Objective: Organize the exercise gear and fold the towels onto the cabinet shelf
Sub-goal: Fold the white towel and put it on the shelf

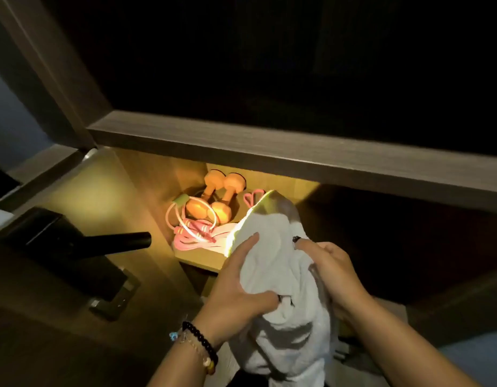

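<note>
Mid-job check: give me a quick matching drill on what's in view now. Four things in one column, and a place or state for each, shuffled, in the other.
Things:
1. dumbbells
2. skipping rope
3. towel
4. door handle

Places or states:
A. held in front of the shelf by the left hand and right hand
B. black bar sticking out at the left
C. pair lying at the back of the lit shelf
D. pink coil near the shelf's front edge

Pairs: 1-C, 2-D, 3-A, 4-B
</note>
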